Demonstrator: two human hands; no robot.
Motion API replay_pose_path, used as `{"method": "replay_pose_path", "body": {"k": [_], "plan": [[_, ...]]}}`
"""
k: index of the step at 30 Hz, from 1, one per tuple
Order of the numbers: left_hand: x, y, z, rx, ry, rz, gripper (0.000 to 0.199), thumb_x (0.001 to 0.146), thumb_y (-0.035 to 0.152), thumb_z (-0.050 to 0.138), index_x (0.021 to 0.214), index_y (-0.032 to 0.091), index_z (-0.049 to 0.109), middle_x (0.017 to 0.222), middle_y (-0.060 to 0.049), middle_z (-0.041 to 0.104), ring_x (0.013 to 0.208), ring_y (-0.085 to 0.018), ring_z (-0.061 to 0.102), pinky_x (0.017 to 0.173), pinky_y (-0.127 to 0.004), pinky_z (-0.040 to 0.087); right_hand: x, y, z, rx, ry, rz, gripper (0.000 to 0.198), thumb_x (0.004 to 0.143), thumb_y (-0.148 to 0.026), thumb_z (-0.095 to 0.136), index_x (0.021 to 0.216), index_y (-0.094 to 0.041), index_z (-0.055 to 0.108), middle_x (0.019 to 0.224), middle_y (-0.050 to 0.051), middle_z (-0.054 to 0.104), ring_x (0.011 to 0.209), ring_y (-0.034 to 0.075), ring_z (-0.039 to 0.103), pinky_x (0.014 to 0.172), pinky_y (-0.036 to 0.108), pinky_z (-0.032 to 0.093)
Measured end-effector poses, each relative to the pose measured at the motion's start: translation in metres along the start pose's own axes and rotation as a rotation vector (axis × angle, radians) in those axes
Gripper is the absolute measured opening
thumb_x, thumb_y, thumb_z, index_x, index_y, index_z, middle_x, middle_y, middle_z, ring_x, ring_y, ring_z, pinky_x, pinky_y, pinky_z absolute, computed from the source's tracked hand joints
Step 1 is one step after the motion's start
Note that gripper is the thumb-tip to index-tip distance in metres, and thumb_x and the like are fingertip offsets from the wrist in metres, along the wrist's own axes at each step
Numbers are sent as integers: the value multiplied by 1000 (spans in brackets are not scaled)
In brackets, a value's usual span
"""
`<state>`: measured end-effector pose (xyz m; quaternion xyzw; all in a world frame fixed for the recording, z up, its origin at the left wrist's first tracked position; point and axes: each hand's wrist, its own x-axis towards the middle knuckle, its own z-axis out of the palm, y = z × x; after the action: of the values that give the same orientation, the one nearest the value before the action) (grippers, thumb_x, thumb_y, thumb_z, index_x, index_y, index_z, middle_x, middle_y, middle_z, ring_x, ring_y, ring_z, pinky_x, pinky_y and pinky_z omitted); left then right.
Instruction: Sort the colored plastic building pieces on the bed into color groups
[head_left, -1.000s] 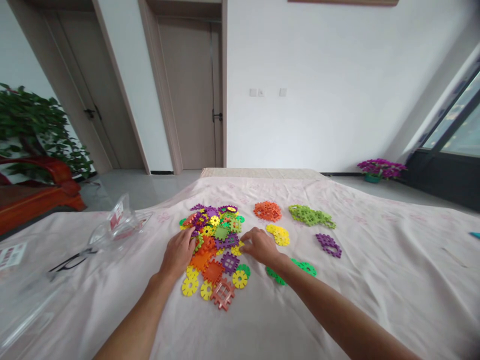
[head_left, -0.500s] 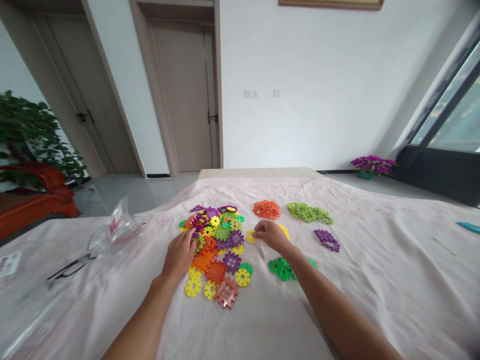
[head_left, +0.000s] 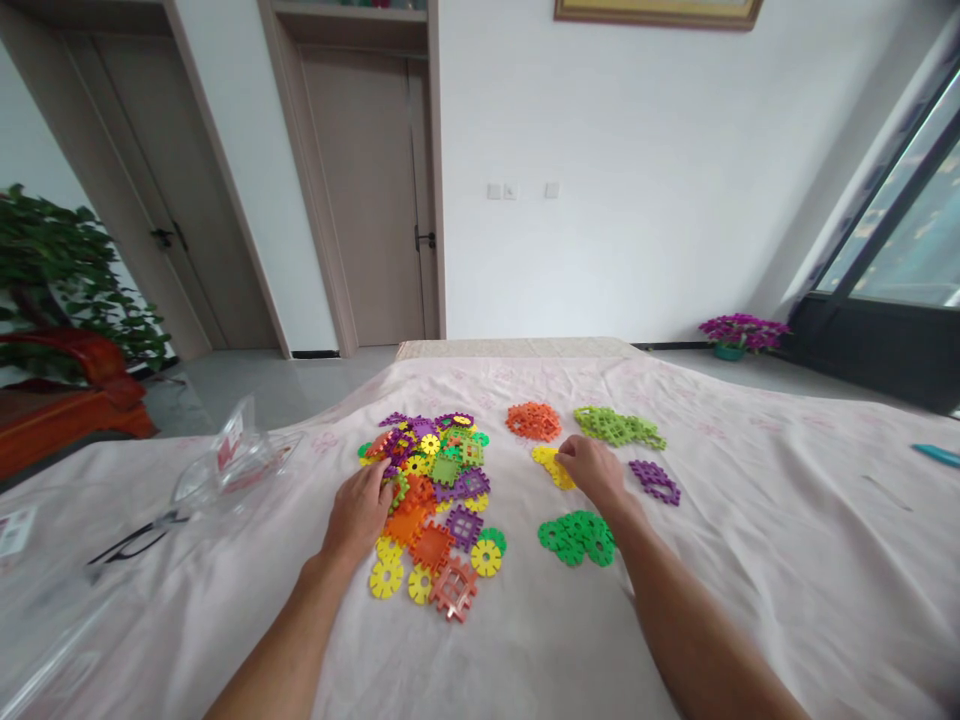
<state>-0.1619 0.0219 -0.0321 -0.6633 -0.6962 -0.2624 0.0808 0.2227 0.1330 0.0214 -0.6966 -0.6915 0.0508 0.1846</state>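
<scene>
A mixed pile of plastic interlocking pieces point(head_left: 431, 545) lies left of centre: notched squares in orange, purple and green, with yellow and green slotted discs. My left hand point(head_left: 358, 508) rests against the pile's left edge, fingers stretched over the pieces; a lime piece point(head_left: 401, 488) lies by its fingertips. My right hand point(head_left: 592, 465) is at a small group of yellow discs point(head_left: 547, 460), its thumb and finger pinched on a yellow disc partly hidden by the fingers. Green discs point(head_left: 576, 537) are grouped nearer me. Farther back are orange squares point(head_left: 533, 421) and lime squares point(head_left: 619, 427).
Purple squares point(head_left: 655, 482) lie right of my right hand. Clear plastic packaging point(head_left: 240, 460) and black-framed glasses point(head_left: 139, 540) are at the left. A blue object point(head_left: 936, 455) lies at the right edge. A pale floral cloth point(head_left: 750, 560) covers the surface.
My right hand has moved right, carrying a yellow disc from beside the mixed pile to the yellow group. The green discs are now uncovered. My left hand has stayed at the pile.
</scene>
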Motion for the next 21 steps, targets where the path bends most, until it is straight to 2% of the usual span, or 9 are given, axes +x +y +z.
{"method": "replay_pose_path", "body": {"k": [3,6,8,12,14,21], "plan": [[0,-1,1,1,0,0,38,93,23,42,129,14,53,127,-13,63,119,-21,58,103,-37,43,-3,-6,-3,-44,28,-14,17,78,-29,57,80,-24,73,87,7,71,84,23,64,59,27,35],[1,-2,3,2,5,4,38,93,22,43,129,15,54,126,-12,64,119,-21,58,103,-37,43,-12,-24,-4,-27,38,-85,17,80,-26,55,80,-25,72,88,6,72,84,21,64,61,26,35],[0,-3,4,0,5,8,38,92,22,43,129,17,53,127,-11,63,119,-21,58,103,-38,43,-22,-41,-2,13,-15,-173,18,80,-26,55,81,-25,73,88,4,73,84,19,63,62,25,35],[0,-3,4,4,8,7,39,92,21,43,130,17,53,128,-11,63,119,-21,58,104,-38,42,-46,-73,9,45,-204,-349,16,79,-27,59,84,-27,75,84,2,74,80,19,64,61,25,34],[0,-3,4,3,12,12,39,92,22,43,129,16,53,127,-12,63,119,-21,58,104,-38,42,-56,-84,15,59,-243,-410,15,79,-30,61,85,-27,75,86,2,73,81,19,64,62,26,34],[1,-2,2,-7,7,3,38,93,22,43,129,13,54,127,-14,63,118,-22,58,102,-39,43,-72,-97,27,73,-171,-497,25,80,-42,65,99,-27,72,99,4,68,94,20,60,70,26,36]]}}
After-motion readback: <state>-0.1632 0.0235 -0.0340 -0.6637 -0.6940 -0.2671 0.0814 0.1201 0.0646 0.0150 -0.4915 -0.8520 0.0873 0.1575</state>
